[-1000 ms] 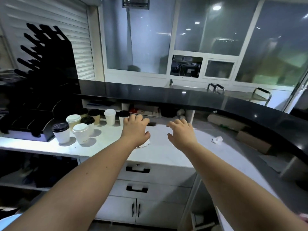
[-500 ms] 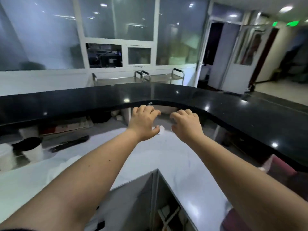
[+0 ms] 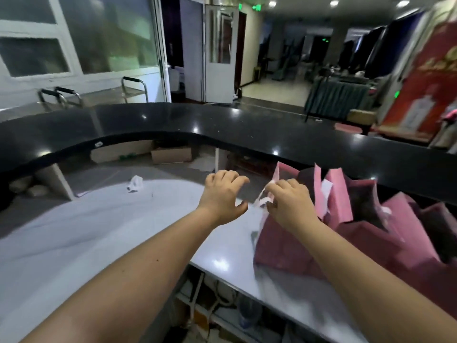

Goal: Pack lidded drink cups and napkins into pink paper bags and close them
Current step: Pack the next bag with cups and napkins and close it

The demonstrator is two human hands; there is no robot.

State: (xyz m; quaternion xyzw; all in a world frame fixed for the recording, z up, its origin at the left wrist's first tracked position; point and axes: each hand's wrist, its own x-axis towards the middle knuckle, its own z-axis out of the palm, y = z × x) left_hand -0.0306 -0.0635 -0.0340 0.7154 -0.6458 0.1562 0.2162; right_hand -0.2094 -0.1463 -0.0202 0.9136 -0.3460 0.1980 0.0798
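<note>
While the right hand pinches the white handle of the pink bag on the counter's right end, the left hand hovers slack-fingered just left

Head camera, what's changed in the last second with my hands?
The view swung right, from the cups to a row of pink bags. The right hand, empty before, now pinches the white handle of the nearest bag. The left hand moved along beside it and is still open and empty. The crumpled paper still lies on the white counter.
</note>
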